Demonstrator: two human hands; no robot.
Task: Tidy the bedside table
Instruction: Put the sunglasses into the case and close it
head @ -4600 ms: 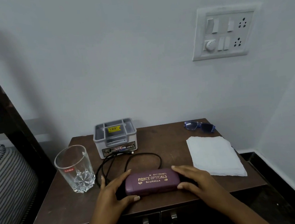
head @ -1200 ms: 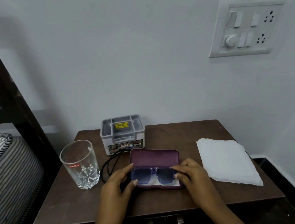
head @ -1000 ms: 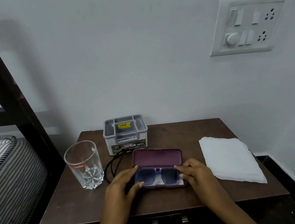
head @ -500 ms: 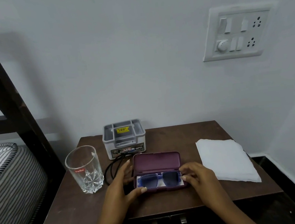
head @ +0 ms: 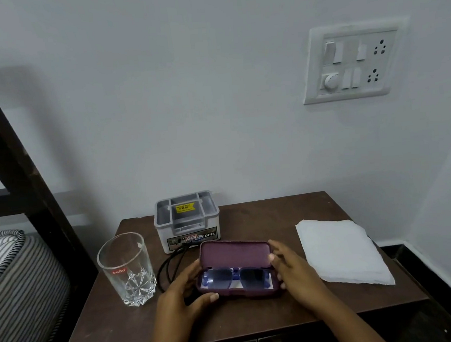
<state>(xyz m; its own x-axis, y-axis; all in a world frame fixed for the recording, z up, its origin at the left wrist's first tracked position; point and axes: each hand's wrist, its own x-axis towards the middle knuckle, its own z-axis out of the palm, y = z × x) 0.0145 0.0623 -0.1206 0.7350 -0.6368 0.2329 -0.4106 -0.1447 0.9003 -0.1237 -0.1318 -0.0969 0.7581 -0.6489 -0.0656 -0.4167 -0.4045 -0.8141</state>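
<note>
Here, dark wooden tabletop (head: pixel 263 216) against grey wall (head: pixel 187 106), switchboard (head: pixel 350 61) above; maroon case (head: pixel 235 253) lies open, blue sunglasses (head: pixel 219 278) inside, left grip (head: pixel 180 295) and right grip (head: pixel 294 270) holding its ends.

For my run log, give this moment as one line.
sunglasses: in case | case: open | left hand: holds case | right hand: grips lid

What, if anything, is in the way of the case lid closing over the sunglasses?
Nothing visible. The sunglasses lie flat inside the case; the left hand and right hand hold its ends, beside the opening.
</note>
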